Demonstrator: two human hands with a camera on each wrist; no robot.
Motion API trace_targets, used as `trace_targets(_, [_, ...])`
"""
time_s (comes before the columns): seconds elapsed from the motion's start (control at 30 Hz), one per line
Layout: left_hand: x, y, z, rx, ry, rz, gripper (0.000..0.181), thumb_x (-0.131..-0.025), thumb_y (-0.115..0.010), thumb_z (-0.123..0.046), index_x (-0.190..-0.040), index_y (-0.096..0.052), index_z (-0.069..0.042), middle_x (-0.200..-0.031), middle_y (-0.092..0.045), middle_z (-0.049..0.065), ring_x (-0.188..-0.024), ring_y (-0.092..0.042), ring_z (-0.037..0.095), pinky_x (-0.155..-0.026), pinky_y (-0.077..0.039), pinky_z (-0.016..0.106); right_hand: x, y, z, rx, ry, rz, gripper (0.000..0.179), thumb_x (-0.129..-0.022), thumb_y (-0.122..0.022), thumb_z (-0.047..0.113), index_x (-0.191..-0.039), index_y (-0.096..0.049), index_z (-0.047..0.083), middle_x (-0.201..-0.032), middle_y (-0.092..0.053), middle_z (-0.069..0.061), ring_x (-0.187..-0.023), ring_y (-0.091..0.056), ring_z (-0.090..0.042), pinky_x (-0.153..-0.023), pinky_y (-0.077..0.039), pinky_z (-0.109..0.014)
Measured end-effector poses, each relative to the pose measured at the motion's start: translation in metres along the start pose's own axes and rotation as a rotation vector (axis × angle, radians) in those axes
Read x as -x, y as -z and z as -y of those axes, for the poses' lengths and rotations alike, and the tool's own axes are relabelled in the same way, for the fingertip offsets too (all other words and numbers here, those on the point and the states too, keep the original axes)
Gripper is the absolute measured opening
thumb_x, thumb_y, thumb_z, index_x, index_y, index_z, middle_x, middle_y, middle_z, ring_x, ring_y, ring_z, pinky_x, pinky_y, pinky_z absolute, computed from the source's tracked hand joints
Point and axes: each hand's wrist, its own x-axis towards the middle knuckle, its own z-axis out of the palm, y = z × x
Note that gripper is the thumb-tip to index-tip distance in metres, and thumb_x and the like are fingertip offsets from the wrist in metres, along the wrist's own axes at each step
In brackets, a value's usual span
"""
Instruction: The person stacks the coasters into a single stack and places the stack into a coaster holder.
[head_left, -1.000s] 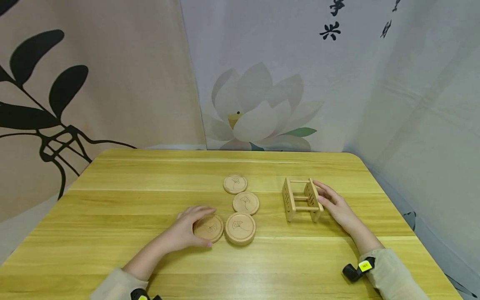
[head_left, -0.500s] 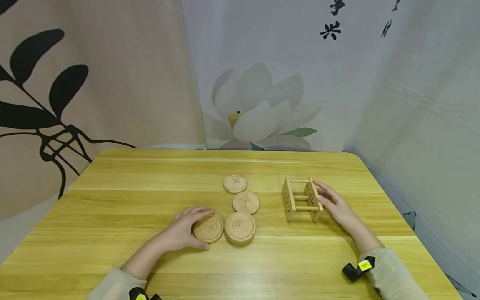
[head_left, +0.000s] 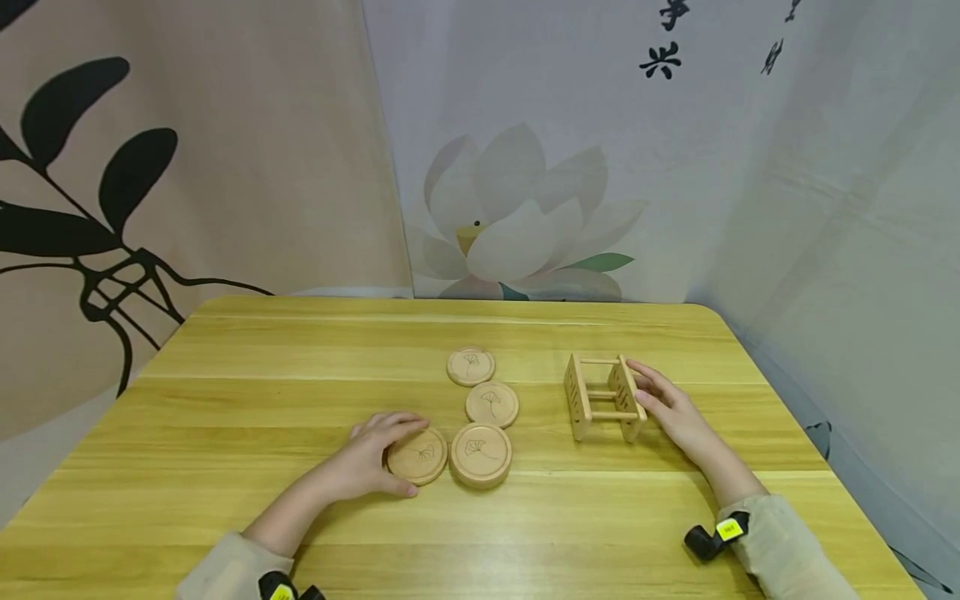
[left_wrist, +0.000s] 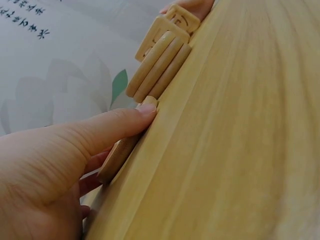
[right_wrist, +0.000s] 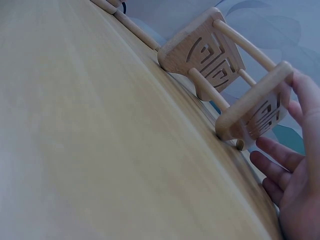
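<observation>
On the table [head_left: 562, 533], left hand [head_left: 363, 467] at a disc [head_left: 422, 460], right hand [head_left: 675, 417] at a rack [head_left: 625, 393]

From the head, the left hand curls its thumb and fingers around the round wooden disc, which lies flat. Just beside it is a fat stack [head_left: 481, 454], and two more discs [head_left: 491, 405] lie behind that. Over to the right stands the rack, with the right hand touching its outer side.

From the left wrist, the thumb and fingers pinch the disc by its edge. The stack is three discs high.

From the right wrist, the fingers are spread apart by the rack's cut-out side.
</observation>
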Motion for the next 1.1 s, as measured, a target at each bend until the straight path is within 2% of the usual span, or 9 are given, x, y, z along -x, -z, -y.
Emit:
trace_targets(0.3, [0.0004,-0.0001,0.0001,0.005,0.013,-0.019,0.090,-0.061,-0.089,-0.040,-0.137,-0.052,-0.009,-0.140,-0.046,0.006,-0.130,-0.033,0.035,-0.100,-0.018,0.061,-0.0012,-0.0007,-0.0004,-0.030,0.014,0.004,0.049,-0.103,-0.044,0.017,-0.151,-0.031,0.011,-0.137,-0.045,-0.027,-0.111,-0.050,-0.003,-0.088,-0.041,-0.018])
trace_targets(0.63, [0.0003,-0.0004,0.0017,0.027,-0.009,-0.028,0.091,-0.062,-0.088,-0.041,-0.137,-0.052,-0.006,-0.139,-0.046,0.008,-0.129,-0.033,0.037,-0.100,-0.018,0.061,-0.0004,-0.0005,-0.0016,-0.023,-0.005,0.008,0.050,-0.103,-0.044,0.020,-0.151,-0.031,0.013,-0.137,-0.044,-0.026,-0.111,-0.051,-0.004,-0.088,-0.041,-0.018])
trace_targets(1.1, [-0.0002,0.0011,0.0004,0.073,0.029,-0.055,0.094,-0.059,-0.090,-0.042,-0.138,-0.052,-0.010,-0.139,-0.045,0.001,-0.131,-0.032,0.032,-0.100,-0.023,0.065,0.0004,0.0007,-0.0009,-0.018,-0.013,0.012,0.051,-0.103,-0.044,0.022,-0.151,-0.030,0.015,-0.138,-0.045,-0.023,-0.111,-0.050,-0.003,-0.089,-0.041,-0.019])
